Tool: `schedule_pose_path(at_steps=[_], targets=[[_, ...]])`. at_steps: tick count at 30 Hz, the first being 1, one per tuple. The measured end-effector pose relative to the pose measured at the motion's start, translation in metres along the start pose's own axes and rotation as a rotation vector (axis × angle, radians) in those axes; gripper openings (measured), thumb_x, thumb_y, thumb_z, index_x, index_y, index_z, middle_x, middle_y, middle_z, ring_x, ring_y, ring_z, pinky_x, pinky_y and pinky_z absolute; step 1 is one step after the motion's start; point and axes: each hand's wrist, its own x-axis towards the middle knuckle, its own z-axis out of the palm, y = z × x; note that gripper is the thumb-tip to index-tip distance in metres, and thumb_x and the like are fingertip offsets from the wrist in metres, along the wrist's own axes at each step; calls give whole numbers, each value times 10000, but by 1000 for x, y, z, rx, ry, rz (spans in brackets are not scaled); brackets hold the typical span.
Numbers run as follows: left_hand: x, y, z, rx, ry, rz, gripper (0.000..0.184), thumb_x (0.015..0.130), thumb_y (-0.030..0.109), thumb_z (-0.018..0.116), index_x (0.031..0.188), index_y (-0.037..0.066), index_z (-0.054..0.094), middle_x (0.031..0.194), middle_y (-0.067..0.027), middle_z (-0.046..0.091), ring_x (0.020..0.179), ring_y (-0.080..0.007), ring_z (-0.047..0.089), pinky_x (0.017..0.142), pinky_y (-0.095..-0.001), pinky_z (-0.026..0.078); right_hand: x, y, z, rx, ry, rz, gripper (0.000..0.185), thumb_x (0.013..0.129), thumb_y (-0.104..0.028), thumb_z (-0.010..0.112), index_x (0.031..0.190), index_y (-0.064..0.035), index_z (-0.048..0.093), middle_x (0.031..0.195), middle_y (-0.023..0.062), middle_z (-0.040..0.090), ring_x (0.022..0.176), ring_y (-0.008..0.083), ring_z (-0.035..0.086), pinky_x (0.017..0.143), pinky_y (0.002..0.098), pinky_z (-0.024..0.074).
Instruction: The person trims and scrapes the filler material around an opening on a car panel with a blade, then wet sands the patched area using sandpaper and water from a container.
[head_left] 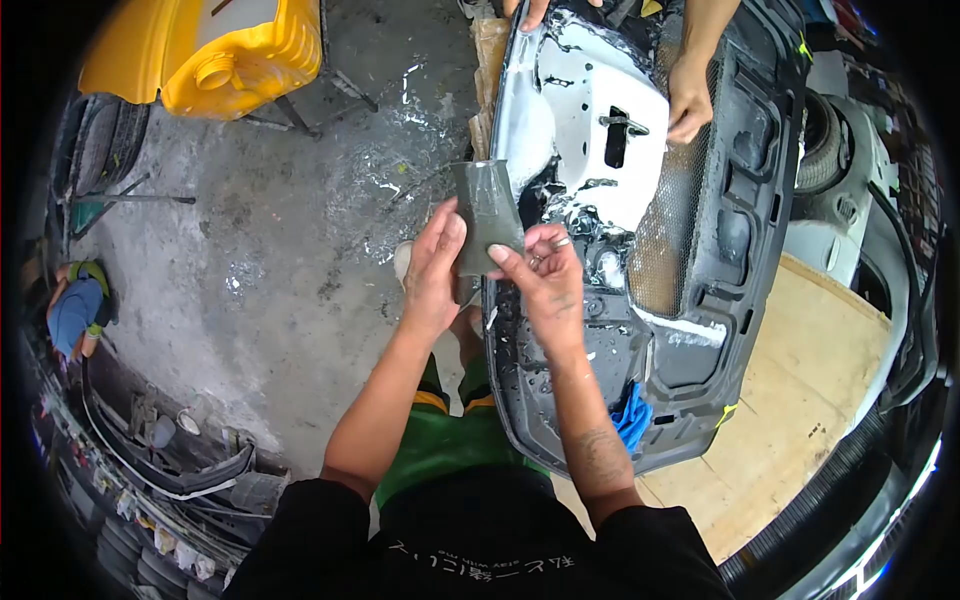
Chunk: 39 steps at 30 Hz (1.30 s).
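Observation:
A dark grey-green sheet that looks like wet sandpaper [487, 205] is held up in front of me, slightly curved and shiny. My right hand [552, 285] pinches its lower right edge between thumb and fingers; a ring shows on one finger. Along the left edge, my left hand [436, 265] grips the sheet with fairly straight fingers, partly hidden by each other. Beneath and right of the sheet lies a large black car panel [600, 340], like the inside of a hood, with a white section [600, 90] spotted with wet black patches.
Another person's hand [689, 100] touches the panel at the far side, with more fingers at the top edge. A blue cloth [632, 415] lies on the panel's near part. A yellow cut jug [240, 60] stands at upper left. Cardboard [800, 370] lies right; another person is far left.

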Motion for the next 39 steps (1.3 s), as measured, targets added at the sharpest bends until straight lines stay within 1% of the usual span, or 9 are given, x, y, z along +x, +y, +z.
schedule_pose_path(at_steps=[2,6,16,18,21,27,29,31,39], targets=[[3,-2,-18,-28,-243,-91,572,1022,349,668,1432,-9,494,1218,-67,649,1070,-129,635,907,-270,514,13,-22,-22,-92,-121,104,305,885,52,774,1045,-44,533,934,52,684,820,111,686,706,267,607],[-3,14,-14,255,-193,-260,428,1023,347,662,1283,9,624,1070,-35,694,879,-86,628,673,-261,498,21,-39,-39,-243,-249,176,345,862,44,794,1137,-8,592,911,41,683,781,104,682,668,244,588],[-10,3,-23,348,-103,-241,438,1018,434,658,1024,6,748,884,-52,718,795,-97,643,690,-266,496,17,-44,-28,-334,-182,20,365,836,2,834,1157,14,660,924,43,684,771,85,665,655,211,544],[-13,4,-16,443,5,-201,445,1020,430,653,1008,-3,752,839,-52,719,806,-119,662,734,-288,515,10,-34,-19,-692,102,-243,325,856,-22,825,1138,41,677,979,79,703,825,104,695,683,230,569],[-19,10,-3,629,3,97,400,1018,385,663,1082,0,748,944,-69,733,900,-159,688,821,-316,529,-3,-45,-9,-433,53,213,326,893,-47,797,1164,73,661,1093,132,705,877,149,722,759,287,611],[-26,-5,-7,818,-153,439,330,1015,240,675,1269,30,699,1179,-91,700,1068,-198,680,944,-327,513,-22,-7,-19,74,-1,139,289,967,-37,704,1221,76,626,1103,107,700,947,179,709,816,340,645],[-28,-3,-7,781,-175,316,353,1017,199,677,1325,26,660,1206,-72,693,1078,-176,672,959,-314,516,-19,-7,-19,-53,82,103,362,947,-70,749,1246,79,612,992,71,683,876,144,695,833,333,638],[-26,4,-5,454,-177,-225,357,1014,180,687,1329,17,646,1254,-62,672,1113,-134,647,955,-296,522,-16,-9,-21,-88,95,73,350,942,-83,758,1225,78,629,992,66,687,843,129,681,801,303,614],[-21,3,40,277,-102,-93,483,979,165,746,1387,-6,550,1213,-47,683,1035,-121,649,908,-278,536,3,-28,-41,-196,9,-26,262,945,-82,755,1151,57,669,997,48,668,823,99,639,741,255,556]])
